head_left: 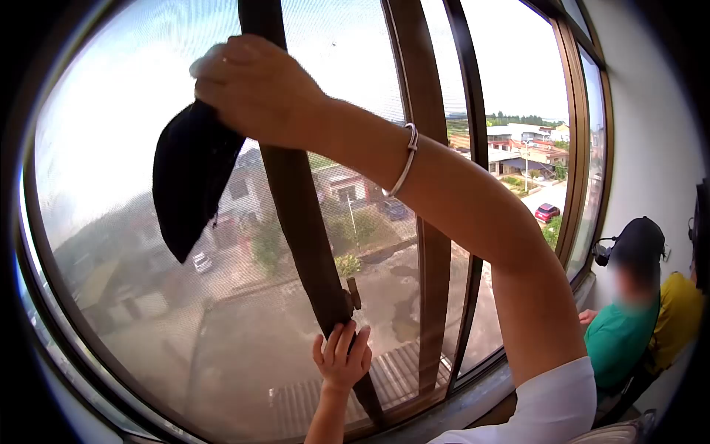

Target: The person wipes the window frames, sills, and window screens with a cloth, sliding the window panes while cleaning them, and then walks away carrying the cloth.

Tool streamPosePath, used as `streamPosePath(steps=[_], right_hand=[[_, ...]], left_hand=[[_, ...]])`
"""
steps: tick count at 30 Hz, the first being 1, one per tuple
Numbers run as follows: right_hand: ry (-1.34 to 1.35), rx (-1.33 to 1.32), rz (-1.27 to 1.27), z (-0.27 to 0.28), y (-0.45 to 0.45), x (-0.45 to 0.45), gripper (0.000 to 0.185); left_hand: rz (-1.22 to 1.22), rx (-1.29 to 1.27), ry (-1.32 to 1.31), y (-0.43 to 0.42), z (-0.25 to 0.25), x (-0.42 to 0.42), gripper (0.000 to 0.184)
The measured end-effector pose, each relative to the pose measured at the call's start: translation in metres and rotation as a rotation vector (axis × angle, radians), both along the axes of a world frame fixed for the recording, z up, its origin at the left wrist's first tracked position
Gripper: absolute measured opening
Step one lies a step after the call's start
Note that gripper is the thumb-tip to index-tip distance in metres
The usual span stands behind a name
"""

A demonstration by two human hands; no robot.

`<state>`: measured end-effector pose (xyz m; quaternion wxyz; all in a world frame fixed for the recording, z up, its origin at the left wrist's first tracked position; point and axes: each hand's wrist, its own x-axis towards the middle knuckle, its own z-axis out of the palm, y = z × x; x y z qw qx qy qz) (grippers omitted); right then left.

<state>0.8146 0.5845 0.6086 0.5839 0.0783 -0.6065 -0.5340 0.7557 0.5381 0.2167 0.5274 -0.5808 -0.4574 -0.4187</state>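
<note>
My right hand [255, 92] is raised at the upper left, in front of the window frame's dark upright bar [299, 222]. Its fingers are closed on a black cloth [188, 174], which hangs down against the mesh-covered pane. A white bracelet [407, 159] circles my right wrist. Low in the view, my left hand [342, 357] rests with fingers apart on the lower part of that bar, just below a small window latch [353, 294].
Another brown upright [433, 296] and more window panes stand to the right. At the far right, a person in a green shirt [621, 340] and dark cap sits by the white wall [636, 126], beside someone in yellow [674, 311]. Outside are buildings and cars.
</note>
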Motion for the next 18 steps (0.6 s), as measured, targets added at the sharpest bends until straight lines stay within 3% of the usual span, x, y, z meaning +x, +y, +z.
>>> streamPosePath(steps=[1,3,5,7,8,10,11,14,15,18], right_hand=[[0.090,0.071,0.018,0.033,0.013,0.010,0.019],[0.242,0.229,0.140,0.075,0.011,0.047,0.011],[0.469,-0.141,-0.242,0.111,0.045,0.097,0.013],[0.606,-0.195,-0.257,0.122,0.072,0.149,0.015],[0.646,-0.019,-0.339,0.123,0.075,0.169,0.014],[0.582,-0.098,-0.144,0.129,0.086,0.198,0.012],[0.521,-0.104,0.006,0.128,0.091,0.200,0.012],[0.403,-0.305,0.019,0.092,0.085,0.204,0.012],[0.368,0.015,-0.317,0.076,0.077,0.210,0.008],[0.262,-0.190,-0.252,0.021,0.068,0.217,0.009]], left_hand=[[0.001,-0.006,0.001,-0.001,0.000,0.001,0.025],[0.006,-0.015,0.003,-0.007,0.001,-0.003,0.024],[-0.012,-0.025,0.006,-0.007,0.007,0.001,0.023],[-0.029,-0.016,0.016,-0.009,0.012,0.003,0.021],[-0.052,-0.005,0.032,-0.009,0.016,0.003,0.020],[-0.048,-0.001,0.032,-0.009,0.020,0.002,0.019],[-0.046,0.005,0.030,-0.011,0.020,0.002,0.019],[-0.041,0.000,0.003,-0.015,0.025,0.007,0.020],[-0.049,-0.001,-0.001,-0.014,0.027,0.009,0.021],[-0.068,-0.035,-0.015,-0.014,0.036,0.018,0.018]])
